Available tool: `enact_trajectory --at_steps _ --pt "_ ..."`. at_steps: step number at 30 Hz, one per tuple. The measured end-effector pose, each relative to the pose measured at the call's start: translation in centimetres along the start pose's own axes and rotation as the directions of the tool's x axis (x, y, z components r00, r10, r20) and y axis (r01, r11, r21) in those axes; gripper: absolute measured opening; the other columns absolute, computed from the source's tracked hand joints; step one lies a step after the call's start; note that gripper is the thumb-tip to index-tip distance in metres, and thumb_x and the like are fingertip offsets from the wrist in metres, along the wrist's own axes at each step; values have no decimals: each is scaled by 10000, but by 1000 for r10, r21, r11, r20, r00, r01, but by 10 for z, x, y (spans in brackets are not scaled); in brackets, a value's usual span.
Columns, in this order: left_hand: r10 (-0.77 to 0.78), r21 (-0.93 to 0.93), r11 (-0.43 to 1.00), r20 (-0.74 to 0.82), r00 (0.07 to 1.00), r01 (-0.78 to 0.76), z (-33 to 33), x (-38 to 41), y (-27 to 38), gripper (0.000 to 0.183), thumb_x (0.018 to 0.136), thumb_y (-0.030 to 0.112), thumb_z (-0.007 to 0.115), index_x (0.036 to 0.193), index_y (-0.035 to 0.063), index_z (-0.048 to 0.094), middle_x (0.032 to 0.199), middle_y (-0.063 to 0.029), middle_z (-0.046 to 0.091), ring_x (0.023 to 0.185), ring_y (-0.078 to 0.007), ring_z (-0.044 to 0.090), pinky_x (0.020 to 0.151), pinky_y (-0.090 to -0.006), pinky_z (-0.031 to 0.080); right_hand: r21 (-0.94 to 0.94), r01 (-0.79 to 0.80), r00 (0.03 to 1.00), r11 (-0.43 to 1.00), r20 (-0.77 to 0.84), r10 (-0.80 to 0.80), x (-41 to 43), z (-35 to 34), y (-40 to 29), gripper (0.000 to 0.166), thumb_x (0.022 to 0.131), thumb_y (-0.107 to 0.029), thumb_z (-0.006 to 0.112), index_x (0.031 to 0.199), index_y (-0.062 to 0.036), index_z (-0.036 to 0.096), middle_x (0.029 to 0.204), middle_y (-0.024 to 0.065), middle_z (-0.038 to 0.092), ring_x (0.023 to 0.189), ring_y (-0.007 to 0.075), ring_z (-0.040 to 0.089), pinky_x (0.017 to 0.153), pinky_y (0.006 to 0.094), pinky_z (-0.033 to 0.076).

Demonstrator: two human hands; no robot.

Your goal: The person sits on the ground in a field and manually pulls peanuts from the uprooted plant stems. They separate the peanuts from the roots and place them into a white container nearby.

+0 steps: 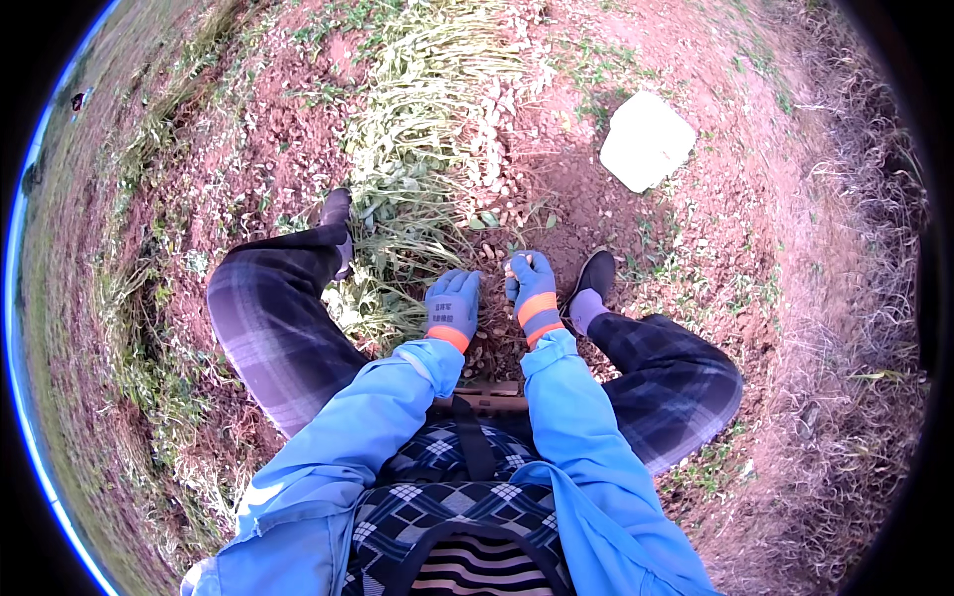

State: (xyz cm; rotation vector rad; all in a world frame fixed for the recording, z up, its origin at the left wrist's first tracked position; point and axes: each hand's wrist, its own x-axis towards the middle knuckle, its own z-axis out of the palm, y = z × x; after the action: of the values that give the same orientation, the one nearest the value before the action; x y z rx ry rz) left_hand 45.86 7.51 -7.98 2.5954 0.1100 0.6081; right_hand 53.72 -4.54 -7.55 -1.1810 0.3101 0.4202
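My left hand (452, 304), in a grey-blue work glove with an orange cuff, is palm down at the edge of pulled peanut plants (402, 246). Its fingers lie close together, and whatever is under the palm is hidden. To its right, my right hand (532, 281) wears a matching glove with its fingers curled. Small pale peanut pods (528, 258) show at those fingers. More pods (489, 251) lie on the soil just beyond both hands. A long row of loose peanuts (492, 149), attached to roots, runs away along the right side of the plants.
A bright white container (647, 141), its details washed out, sits on reddish soil at the upper right. My shoes (595, 276) flank the work spot. Below my hands is a wooden edge (488, 395), perhaps a low stool. Dry grass (842, 335) borders the right side.
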Motion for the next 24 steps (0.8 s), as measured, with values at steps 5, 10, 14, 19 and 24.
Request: enact_trajectory --at_steps 5,10,14,19,24 --pt "-83 -168 981 79 993 96 -2 2 -12 176 724 62 540 882 121 590 833 -95 601 815 -312 548 724 -380 445 -23 -73 997 997 -22 73 1 -9 1 98 816 -151 545 848 -75 492 685 39 529 460 100 432 361 234 325" --pt "-256 -98 950 305 917 298 -3 2 -20 142 736 104 539 850 157 604 814 -110 604 801 -319 546 719 -385 445 -39 -106 994 994 2 106 0 -8 1 109 809 -155 553 862 -79 495 679 36 523 466 103 435 366 236 325" --pt "-308 228 950 578 756 213 -9 8 -22 174 762 190 498 888 156 614 838 -107 609 811 -321 556 714 -382 452 -9 -169 985 986 -27 168 2 -15 5 116 803 -154 558 864 -77 495 678 35 519 462 103 423 369 231 317" --pt "-474 497 867 801 365 34 -23 19 -27 275 758 227 478 993 162 606 930 -92 616 863 -294 581 738 -381 463 37 -171 985 985 21 170 6 -17 12 105 796 -156 551 824 -80 484 630 43 503 393 121 406 332 261 326" --pt "-607 608 792 774 180 57 -29 23 -44 320 744 323 542 1009 158 613 1005 -44 605 910 -243 580 733 -382 454 -71 -165 986 984 9 166 7 -14 20 105 798 -152 548 808 -78 474 627 53 507 409 125 417 336 259 321"
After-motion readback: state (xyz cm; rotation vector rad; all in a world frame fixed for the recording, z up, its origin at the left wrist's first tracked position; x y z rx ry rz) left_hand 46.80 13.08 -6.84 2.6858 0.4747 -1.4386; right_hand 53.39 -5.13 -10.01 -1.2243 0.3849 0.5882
